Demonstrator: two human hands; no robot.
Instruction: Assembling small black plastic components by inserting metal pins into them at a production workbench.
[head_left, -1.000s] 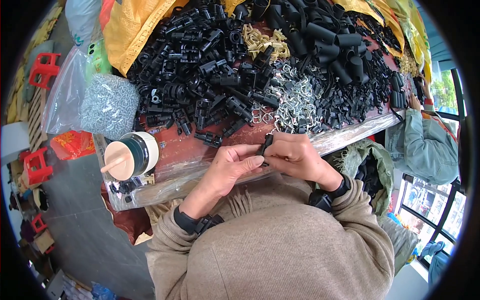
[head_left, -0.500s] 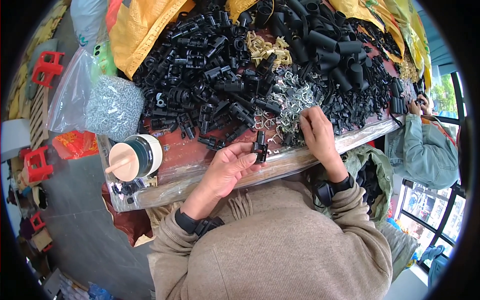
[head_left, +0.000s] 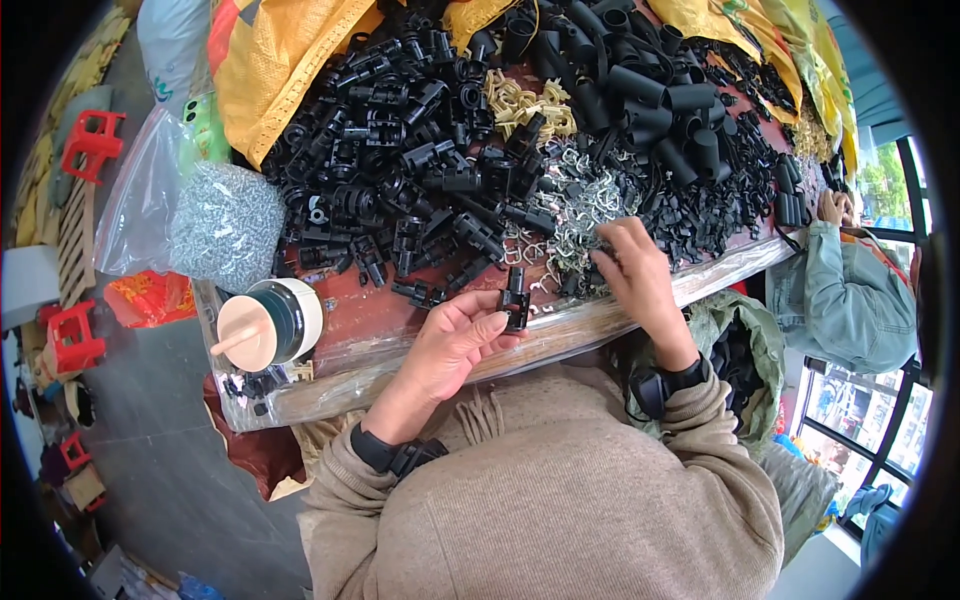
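Observation:
My left hand (head_left: 458, 345) is closed around a small black plastic fitting (head_left: 515, 300), pinched upright between thumb and fingers above the table's near edge. To its right, my right hand (head_left: 640, 275) reaches down at the near side of a heap of bent silver metal hooks (head_left: 590, 200). Its fingers are curved with a gap between thumb and forefinger, and nothing shows in them. A large pile of similar black fittings (head_left: 410, 160) spreads beyond my left hand. Small black clips (head_left: 690, 215) lie to the right of the hooks.
Black tubes (head_left: 640, 90) and cream plastic pieces (head_left: 525, 105) lie farther back. At left stand a wooden-lidded jar (head_left: 250, 330) and a bag of small silver screws or pins (head_left: 225, 225). The table's plastic-wrapped edge (head_left: 560, 345) runs before me. A co-worker (head_left: 850, 290) sits at right.
My right hand has loosened from a tighter curl, its thumb and forefinger now farther apart, staying by the hooks. My left hand keeps the black fitting nearly in place.

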